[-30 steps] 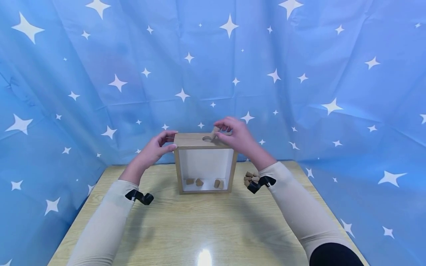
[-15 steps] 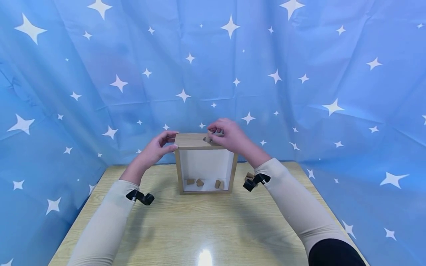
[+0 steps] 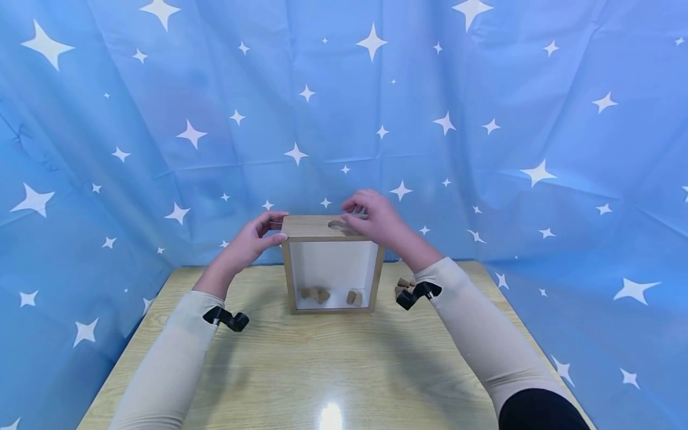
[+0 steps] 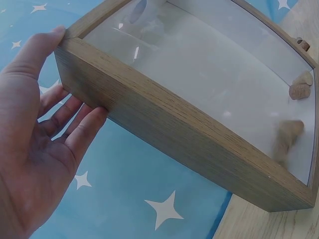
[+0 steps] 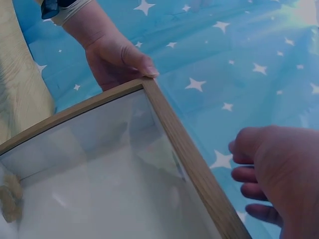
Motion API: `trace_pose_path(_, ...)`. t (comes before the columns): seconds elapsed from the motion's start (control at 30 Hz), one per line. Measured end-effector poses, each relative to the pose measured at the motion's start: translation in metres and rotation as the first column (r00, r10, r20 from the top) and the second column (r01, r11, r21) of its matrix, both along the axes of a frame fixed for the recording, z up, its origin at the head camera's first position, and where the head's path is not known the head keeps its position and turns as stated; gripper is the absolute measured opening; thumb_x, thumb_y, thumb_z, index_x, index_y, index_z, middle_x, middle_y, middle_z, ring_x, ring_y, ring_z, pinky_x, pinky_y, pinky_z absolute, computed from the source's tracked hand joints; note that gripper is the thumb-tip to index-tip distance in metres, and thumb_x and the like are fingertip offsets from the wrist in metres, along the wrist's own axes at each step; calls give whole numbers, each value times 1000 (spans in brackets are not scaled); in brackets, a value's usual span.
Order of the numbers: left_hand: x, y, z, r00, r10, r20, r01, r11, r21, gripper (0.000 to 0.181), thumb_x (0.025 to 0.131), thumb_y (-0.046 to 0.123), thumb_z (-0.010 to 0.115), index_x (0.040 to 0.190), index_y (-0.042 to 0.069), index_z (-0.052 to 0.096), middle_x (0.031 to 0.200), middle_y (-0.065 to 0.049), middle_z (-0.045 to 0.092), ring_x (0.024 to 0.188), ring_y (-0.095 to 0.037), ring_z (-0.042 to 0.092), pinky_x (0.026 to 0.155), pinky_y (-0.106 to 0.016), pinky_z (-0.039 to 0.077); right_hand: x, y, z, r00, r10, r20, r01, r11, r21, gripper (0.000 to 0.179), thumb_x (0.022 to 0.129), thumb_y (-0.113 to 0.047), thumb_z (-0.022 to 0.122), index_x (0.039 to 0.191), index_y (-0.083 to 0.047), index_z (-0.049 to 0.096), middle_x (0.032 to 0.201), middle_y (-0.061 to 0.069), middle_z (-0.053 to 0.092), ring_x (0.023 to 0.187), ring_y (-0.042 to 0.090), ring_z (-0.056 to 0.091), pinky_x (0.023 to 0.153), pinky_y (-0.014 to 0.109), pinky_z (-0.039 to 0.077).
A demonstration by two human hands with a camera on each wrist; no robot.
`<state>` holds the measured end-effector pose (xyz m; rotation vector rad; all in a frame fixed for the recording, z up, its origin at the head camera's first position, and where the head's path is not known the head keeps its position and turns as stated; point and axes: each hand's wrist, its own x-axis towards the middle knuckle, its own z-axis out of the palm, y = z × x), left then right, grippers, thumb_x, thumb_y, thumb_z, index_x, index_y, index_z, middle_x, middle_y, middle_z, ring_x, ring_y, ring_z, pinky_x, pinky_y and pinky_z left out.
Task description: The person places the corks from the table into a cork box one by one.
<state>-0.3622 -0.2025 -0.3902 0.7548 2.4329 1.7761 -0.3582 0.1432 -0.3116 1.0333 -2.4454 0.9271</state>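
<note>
A shallow wooden box [image 3: 303, 227] with a clear front and a white back stands upright on the table, a round hole [image 3: 336, 224] in its top. My left hand [image 3: 248, 243] grips the upper left corner, thumb on the front edge and fingers behind, as the left wrist view also shows. My right hand [image 3: 376, 218] hovers beside the hole with loosely bent fingers and nothing between them; in the right wrist view, the same hand [image 5: 281, 169] is apart from the frame. Several corks [image 3: 351, 297] lie inside on the bottom. In the left wrist view one cork [image 4: 287, 137] is blurred by motion.
To the right of the box, a small pile of corks [image 3: 403, 283] lies on the wooden table [image 3: 333, 364], partly hidden by the right wrist's black camera mount [image 3: 418, 294]. A blue star-patterned curtain [image 3: 344, 137] hangs behind and on both sides.
My right hand brought a cork over the hole, let it go and drew back slightly to the right. Another cork now shows in the box's lower left. The left hand stayed put.
</note>
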Motion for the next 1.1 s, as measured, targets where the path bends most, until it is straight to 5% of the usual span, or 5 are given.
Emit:
trace_pose_path(0.27, 2, 1, 2, 1000, -5, 1, 5, 1000, 8, 59, 111, 21, 72, 164, 10, 48, 157, -19, 50, 152, -37, 45, 120, -62, 43, 3, 17, 2, 995, 14, -95, -24, 994, -107, 5, 102, -3, 77, 106, -4, 80, 106, 8, 75, 100, 26, 64, 87, 43, 56)
trace_pose_path(0.7, 2, 0, 1, 1000, 6, -3, -6, 1000, -11, 59, 111, 26, 72, 164, 13, 49, 157, -17, 51, 153, -36, 45, 121, -62, 43, 9, 58, -9, 992, -92, -91, 72, 977, -200, 4, 103, -2, 76, 102, -3, 79, 99, 10, 73, 94, 25, 63, 83, 47, 55)
trace_pose_path(1.1, 2, 0, 1, 1000, 6, 7, -6, 1000, -13, 60, 110, 26, 73, 164, 14, 49, 157, -16, 51, 150, -36, 47, 121, -61, 43, 16, 116, -49, 977, -210, 19, 210, 963, -168, 7, 106, -5, 74, 108, 0, 78, 103, 11, 71, 95, 24, 63, 82, 38, 54)
